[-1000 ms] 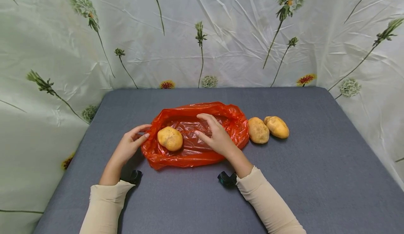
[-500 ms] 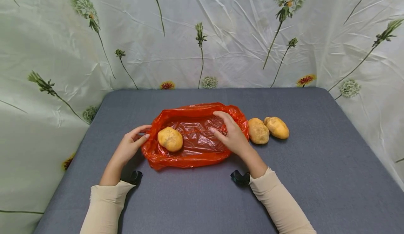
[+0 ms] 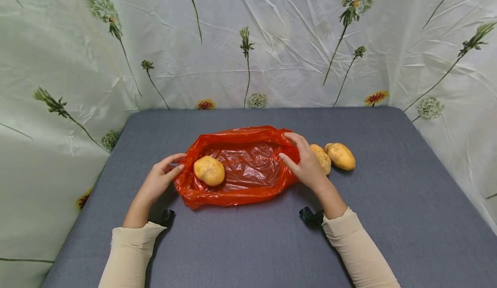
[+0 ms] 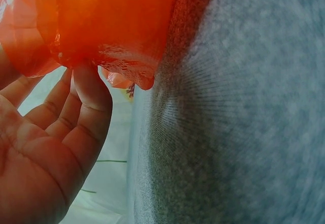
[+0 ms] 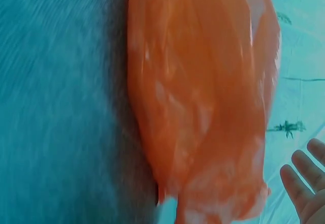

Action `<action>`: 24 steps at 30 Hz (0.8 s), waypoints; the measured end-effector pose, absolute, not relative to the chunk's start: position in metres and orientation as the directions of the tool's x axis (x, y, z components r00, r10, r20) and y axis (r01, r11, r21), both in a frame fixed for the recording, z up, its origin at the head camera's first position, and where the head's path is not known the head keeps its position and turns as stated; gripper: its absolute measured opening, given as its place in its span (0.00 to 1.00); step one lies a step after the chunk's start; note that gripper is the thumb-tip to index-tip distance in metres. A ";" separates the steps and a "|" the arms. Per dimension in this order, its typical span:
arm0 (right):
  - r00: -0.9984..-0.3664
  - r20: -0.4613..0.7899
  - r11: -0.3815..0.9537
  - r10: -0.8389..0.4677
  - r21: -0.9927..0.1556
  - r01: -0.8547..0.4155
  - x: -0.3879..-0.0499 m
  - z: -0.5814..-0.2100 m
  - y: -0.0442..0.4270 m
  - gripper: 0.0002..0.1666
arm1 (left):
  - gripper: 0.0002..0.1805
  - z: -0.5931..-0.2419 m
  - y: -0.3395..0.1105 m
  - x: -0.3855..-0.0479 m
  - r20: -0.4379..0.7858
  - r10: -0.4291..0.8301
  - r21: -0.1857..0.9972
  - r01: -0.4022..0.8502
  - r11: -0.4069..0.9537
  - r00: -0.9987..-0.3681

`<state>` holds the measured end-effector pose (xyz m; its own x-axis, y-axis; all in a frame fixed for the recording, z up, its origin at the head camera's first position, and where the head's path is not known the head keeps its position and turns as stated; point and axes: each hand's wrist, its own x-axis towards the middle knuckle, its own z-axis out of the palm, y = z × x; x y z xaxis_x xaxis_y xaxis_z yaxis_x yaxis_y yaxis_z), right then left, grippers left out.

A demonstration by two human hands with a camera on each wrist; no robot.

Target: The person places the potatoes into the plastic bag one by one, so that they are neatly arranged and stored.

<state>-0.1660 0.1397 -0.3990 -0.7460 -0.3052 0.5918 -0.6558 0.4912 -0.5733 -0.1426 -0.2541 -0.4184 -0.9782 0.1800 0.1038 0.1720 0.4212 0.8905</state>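
A red plastic bag [image 3: 248, 167] lies spread with its mouth upward on the grey table. One potato [image 3: 209, 171] sits inside at its left end. My left hand [image 3: 157, 180] pinches the bag's left rim between thumb and fingers; in the left wrist view the fingertips are partly hidden by the red plastic [image 4: 101, 21]. Over the bag's right end hovers my right hand [image 3: 309, 167], thumb and fingers spread with nothing held. Just beyond it are two potatoes outside the bag, the nearer potato [image 3: 322, 158] partly covered by the hand, the farther potato [image 3: 340, 156] in full sight.
The grey cloth-covered table [image 3: 240, 245] ends at a back edge against a pale curtain [image 3: 217, 42] printed with flowers. A black wrist device [image 3: 310, 216] sits beside the right sleeve, and a similar device [image 3: 167, 218] beside the left.
My right hand has moved rightward from above the bag's middle to its right end, now covering part of the nearer outside potato. The left hand and the potato in the bag have stayed put.
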 end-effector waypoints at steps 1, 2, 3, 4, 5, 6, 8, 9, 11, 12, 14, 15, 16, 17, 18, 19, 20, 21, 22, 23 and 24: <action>-0.745 0.596 0.494 -0.299 -0.571 -0.655 -0.166 -0.398 0.142 0.33 | 0.20 -0.418 -0.254 -0.143 0.103 0.179 0.890 0.171 0.422 -0.978; -0.746 0.599 0.497 -0.292 -0.571 -0.654 -0.165 -0.398 0.145 0.33 | 0.21 -0.419 -0.254 -0.143 0.102 0.180 0.890 0.170 0.422 -0.978; -0.747 0.601 0.502 -0.285 -0.570 -0.650 -0.165 -0.398 0.148 0.33 | 0.20 -0.419 -0.254 -0.143 0.102 0.180 0.890 0.171 0.423 -0.978; -0.747 0.604 0.511 -0.276 -0.566 -0.647 -0.164 -0.398 0.151 0.33 | 0.20 -0.419 -0.254 -0.144 0.103 0.180 0.890 0.171 0.422 -0.978; -0.750 0.604 0.521 -0.270 -0.564 -0.641 -0.163 -0.397 0.153 0.32 | 0.20 -0.420 -0.254 -0.144 0.103 0.180 0.889 0.171 0.424 -0.978; -0.754 0.602 0.529 -0.263 -0.564 -0.635 -0.162 -0.397 0.156 0.32 | 0.20 -0.420 -0.255 -0.144 0.105 0.181 0.888 0.174 0.426 -0.978; -0.765 0.594 0.549 -0.250 -0.563 -0.617 -0.161 -0.398 0.162 0.32 | 0.20 -0.421 -0.255 -0.144 0.109 0.181 0.885 0.179 0.430 -0.977; -0.769 0.592 0.556 -0.243 -0.564 -0.610 -0.160 -0.397 0.165 0.32 | 0.20 -0.421 -0.255 -0.144 0.110 0.181 0.883 0.180 0.433 -0.977; -0.776 0.586 0.560 -0.234 -0.571 -0.601 -0.160 -0.398 0.171 0.32 | 0.20 -0.421 -0.255 -0.144 0.113 0.179 0.880 0.182 0.440 -0.977; -0.777 0.587 0.560 -0.229 -0.573 -0.598 -0.160 -0.398 0.173 0.32 | 0.20 -0.421 -0.255 -0.144 0.115 0.178 0.878 0.183 0.441 -0.977; -0.776 0.591 0.562 -0.222 -0.573 -0.597 -0.160 -0.399 0.179 0.32 | 0.20 -0.420 -0.255 -0.144 0.110 0.176 0.878 0.179 0.444 -0.978; -0.774 0.594 0.564 -0.218 -0.571 -0.597 -0.160 -0.399 0.181 0.32 | 0.20 -0.420 -0.255 -0.144 0.107 0.175 0.878 0.176 0.445 -0.979; -0.774 0.596 0.568 -0.215 -0.568 -0.596 -0.159 -0.400 0.184 0.32 | 0.20 -0.420 -0.255 -0.143 0.104 0.175 0.879 0.172 0.445 -0.979; -0.771 0.600 0.571 -0.211 -0.565 -0.596 -0.159 -0.401 0.187 0.32 | 0.20 -0.421 -0.255 -0.143 0.099 0.174 0.879 0.168 0.445 -0.980; -0.770 0.604 0.574 -0.207 -0.562 -0.595 -0.159 -0.401 0.191 0.32 | 0.20 -0.421 -0.256 -0.143 0.095 0.173 0.881 0.164 0.445 -0.980; -0.769 0.607 0.579 -0.201 -0.559 -0.593 -0.158 -0.402 0.194 0.33 | 0.20 -0.421 -0.255 -0.143 0.091 0.173 0.882 0.161 0.443 -0.981; -0.770 0.608 0.589 -0.194 -0.555 -0.587 -0.158 -0.403 0.197 0.33 | 0.20 -0.421 -0.255 -0.143 0.088 0.173 0.883 0.157 0.443 -0.981; -0.771 0.610 0.596 -0.183 -0.555 -0.581 -0.157 -0.403 0.200 0.33 | 0.20 -0.420 -0.255 -0.143 0.087 0.175 0.884 0.157 0.440 -0.981; -0.771 0.614 0.607 -0.171 -0.551 -0.573 -0.157 -0.404 0.203 0.32 | 0.20 -0.419 -0.254 -0.143 0.085 0.175 0.886 0.155 0.437 -0.981; -0.773 0.614 0.616 -0.158 -0.551 -0.563 -0.157 -0.404 0.206 0.32 | 0.20 -0.416 -0.253 -0.142 0.086 0.175 0.888 0.155 0.433 -0.981; -0.777 0.613 0.624 -0.145 -0.553 -0.553 -0.157 -0.405 0.210 0.32 | 0.20 -0.414 -0.251 -0.141 0.087 0.176 0.889 0.156 0.430 -0.981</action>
<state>-0.1569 0.2095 -0.4045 -0.7767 -0.1454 0.6128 -0.5528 0.6237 -0.5526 -0.1410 -0.2515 -0.4135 -0.9806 0.1756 0.0873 0.1562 0.4298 0.8893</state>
